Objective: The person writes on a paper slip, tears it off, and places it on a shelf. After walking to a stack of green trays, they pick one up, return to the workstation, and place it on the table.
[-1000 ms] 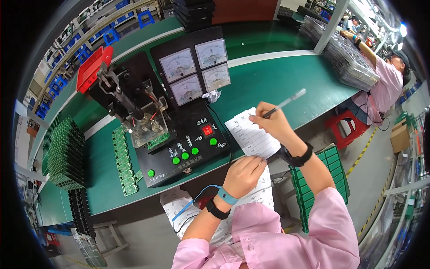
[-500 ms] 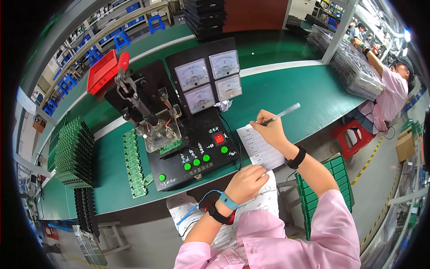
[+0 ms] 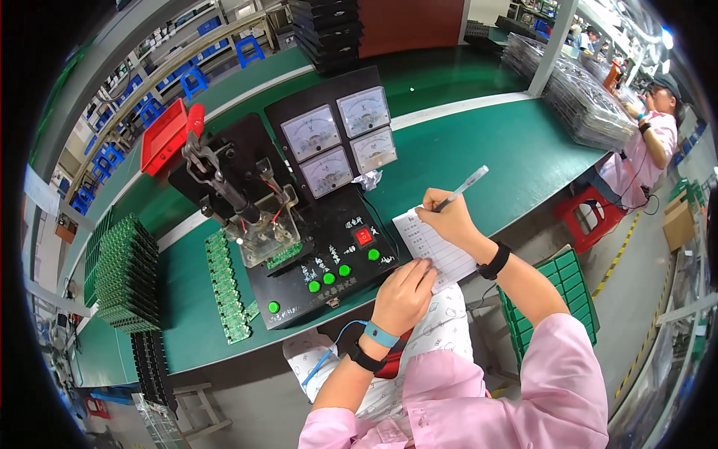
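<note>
My right hand [image 3: 449,217] is closed round a clear-barrelled pen [image 3: 471,185] over the upper part of a printed paper form [image 3: 441,254]. The pen's tip is hidden behind my fingers. The form lies at the bench's front edge with ruled rows on it. My left hand [image 3: 406,295] lies with its fingers stretched onto the form's near left edge, apparently holding nothing. Beside the form stands a black test box [image 3: 321,269] with green buttons, a red switch [image 3: 363,236] and several dial meters [image 3: 310,133]. Its toggle clamp with a red handle [image 3: 196,120] stands over a circuit board [image 3: 284,256].
A strip of green circuit boards [image 3: 224,288] lies left of the box, and a stack of boards [image 3: 127,273] stands farther left. Behind is a red tray [image 3: 164,138]. Clear plastic trays [image 3: 583,97] are piled far right, near a co-worker [image 3: 651,150]. A green tray [image 3: 553,303] sits below the bench.
My left hand's fingers have stretched out and moved up onto the form's edge. The pen has shifted slightly in my right hand's writing grip. The co-worker's arms have drawn back from the plastic trays.
</note>
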{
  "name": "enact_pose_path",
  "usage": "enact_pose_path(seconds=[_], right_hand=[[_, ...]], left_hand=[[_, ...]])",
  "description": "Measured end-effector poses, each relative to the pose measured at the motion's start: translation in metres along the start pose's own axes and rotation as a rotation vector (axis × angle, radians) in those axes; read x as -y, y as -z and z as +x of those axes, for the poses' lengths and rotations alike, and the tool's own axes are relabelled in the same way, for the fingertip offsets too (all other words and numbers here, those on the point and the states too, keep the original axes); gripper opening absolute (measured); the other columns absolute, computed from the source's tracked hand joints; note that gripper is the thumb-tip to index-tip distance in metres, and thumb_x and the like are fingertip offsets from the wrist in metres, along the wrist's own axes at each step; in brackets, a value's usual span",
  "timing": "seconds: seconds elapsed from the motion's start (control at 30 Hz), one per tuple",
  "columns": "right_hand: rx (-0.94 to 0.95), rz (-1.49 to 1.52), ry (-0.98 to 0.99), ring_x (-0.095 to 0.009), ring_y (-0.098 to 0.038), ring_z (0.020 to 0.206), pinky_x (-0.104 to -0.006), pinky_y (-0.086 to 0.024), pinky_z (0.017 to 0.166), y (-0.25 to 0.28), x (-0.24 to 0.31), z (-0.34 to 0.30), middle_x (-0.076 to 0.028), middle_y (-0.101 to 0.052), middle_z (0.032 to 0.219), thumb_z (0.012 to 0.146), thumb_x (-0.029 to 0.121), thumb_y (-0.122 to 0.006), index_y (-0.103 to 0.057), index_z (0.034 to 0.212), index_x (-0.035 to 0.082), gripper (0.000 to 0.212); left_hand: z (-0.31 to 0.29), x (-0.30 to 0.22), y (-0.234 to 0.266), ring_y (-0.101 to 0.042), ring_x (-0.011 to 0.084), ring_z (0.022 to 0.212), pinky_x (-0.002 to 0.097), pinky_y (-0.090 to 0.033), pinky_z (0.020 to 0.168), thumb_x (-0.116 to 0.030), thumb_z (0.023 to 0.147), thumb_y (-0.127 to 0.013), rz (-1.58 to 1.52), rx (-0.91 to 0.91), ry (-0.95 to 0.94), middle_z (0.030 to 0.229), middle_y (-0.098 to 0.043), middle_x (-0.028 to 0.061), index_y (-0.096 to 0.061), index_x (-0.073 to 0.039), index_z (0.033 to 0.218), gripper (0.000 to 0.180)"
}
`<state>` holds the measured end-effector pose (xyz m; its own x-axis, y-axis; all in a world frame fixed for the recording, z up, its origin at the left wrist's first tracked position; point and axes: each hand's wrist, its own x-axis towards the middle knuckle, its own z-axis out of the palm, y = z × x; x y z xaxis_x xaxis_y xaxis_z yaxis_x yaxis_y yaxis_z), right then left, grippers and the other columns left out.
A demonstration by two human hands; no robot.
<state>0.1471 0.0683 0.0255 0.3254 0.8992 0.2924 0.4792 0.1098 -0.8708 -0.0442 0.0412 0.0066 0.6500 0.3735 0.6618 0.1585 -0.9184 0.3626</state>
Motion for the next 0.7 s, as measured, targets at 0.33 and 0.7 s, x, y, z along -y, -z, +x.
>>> enact_pose_path(seconds=[0.33,0.7], right_hand=[[-0.058,-0.026,0.049,-0.009,-0.034,0.05,-0.0288,-0.03,0.045,-0.0037,-0.0047,0.0015,-0.004,-0.039,0.051,0.071,0.0,-0.064,-0.046,0.064,0.0,0.019],[-0.045,0.004,0.052,-0.007,-0.033,0.051,-0.0282,-0.029,0.045,-0.001,-0.0053,0.001,-0.003,-0.037,0.051,0.071,-0.001,-0.063,-0.045,0.063,0.0,0.019]], left_hand=[[-0.0003,0.0008,-0.0016,-0.062,0.0298,0.096,0.0379,-0.052,0.08,0.003,0.065,-0.064,-0.01,-0.033,0.001,0.102,-0.065,0.0125,-0.064,-0.001,0.094,0.029],[-0.0007,0.0014,-0.0041,-0.063,0.03,0.094,0.038,-0.052,0.079,0.004,0.064,-0.064,-0.018,-0.055,0.008,0.101,-0.066,0.0127,-0.065,-0.001,0.092,0.028]])
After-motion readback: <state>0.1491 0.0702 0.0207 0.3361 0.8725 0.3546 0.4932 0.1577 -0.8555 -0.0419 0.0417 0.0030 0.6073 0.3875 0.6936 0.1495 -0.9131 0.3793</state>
